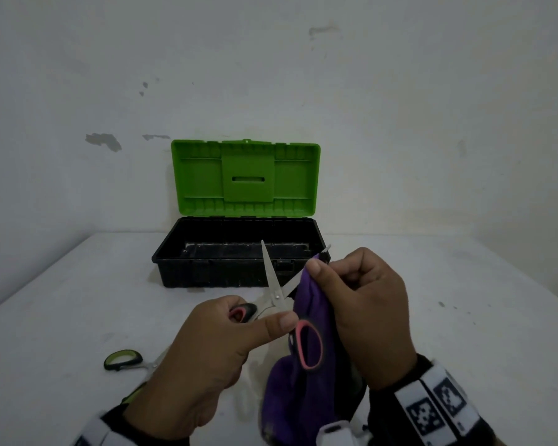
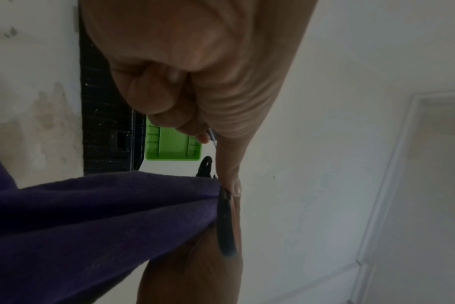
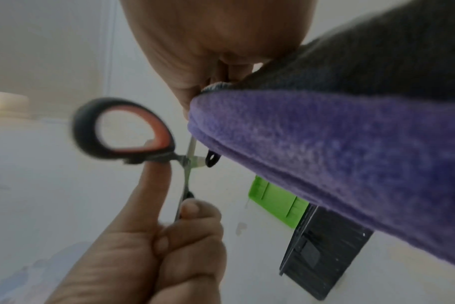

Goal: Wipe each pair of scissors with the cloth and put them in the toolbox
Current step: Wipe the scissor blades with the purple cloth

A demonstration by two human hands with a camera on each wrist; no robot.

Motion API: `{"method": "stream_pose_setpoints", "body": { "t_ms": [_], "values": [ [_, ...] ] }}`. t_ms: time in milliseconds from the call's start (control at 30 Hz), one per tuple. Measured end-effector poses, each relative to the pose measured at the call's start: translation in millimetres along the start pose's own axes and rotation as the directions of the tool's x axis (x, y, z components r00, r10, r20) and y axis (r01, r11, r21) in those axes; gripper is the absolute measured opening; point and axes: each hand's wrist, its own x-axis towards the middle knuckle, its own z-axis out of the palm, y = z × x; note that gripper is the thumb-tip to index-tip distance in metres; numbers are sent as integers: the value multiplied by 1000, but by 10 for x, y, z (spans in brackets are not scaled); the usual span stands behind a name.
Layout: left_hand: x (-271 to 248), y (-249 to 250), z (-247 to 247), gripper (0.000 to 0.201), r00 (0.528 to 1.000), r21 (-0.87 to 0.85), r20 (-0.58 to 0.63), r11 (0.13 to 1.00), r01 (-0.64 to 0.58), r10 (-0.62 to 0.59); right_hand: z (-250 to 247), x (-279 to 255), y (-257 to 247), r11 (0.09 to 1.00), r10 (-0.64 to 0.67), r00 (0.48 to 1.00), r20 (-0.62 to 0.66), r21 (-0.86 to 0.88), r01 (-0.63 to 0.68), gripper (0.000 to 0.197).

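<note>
Scissors: red-and-black handles, blades spread wide, held in the air in front of the toolbox; one blade points up over the toolbox's front wall, the other runs right into the cloth.
Cloth: purple, folded round that right blade and hanging down from it, nearer the person than the toolbox.
Right hand: fingers curled, thumb on top, pinching the cloth onto the blade just in front of the toolbox's right corner.
Left hand: fingers closed round the smaller handle loop, thumb stretched out and touching the shank near the big loop; in front of the toolbox, left of the cloth.
Toolbox: black tray, green lid standing open against the wall; what lies inside cannot be made out.
Second scissors: green-and-black handle, flat on the table, front-left of the toolbox, partly hidden by the left hand.
Wrists: a black strap with white marker blocks on the right one.
</note>
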Motion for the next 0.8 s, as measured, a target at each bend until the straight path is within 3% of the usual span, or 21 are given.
{"method": "stream_pose_setpoints", "body": {
  "t_ms": [100,233,400,533,667,800],
  "values": [
    [20,1,-20,61,1000,19,-7,1000,-23,23,38,-37,-24,1000,12,1000,28,20,-13,22],
    [33,-20,-13,63,997,100,-29,993,-63,66,-40,108,34,999,45,997,-57,21,-44,23],
    [51,-26,-20,59,994,113,-44,989,-95,100,28,6,20,994,87,996,20,71,-89,23],
    [74,-45,-16,59,982,173,-64,971,-167,180,-2,83,84,988,115,990,-77,112,-106,24],
    [112,-59,-42,58,981,163,-55,971,-175,186,78,-24,69,985,119,993,-6,128,-117,24],
    [129,-90,-23,61,976,187,-60,963,-196,210,24,93,105,984,138,984,-114,131,-123,26]
  ]
}}
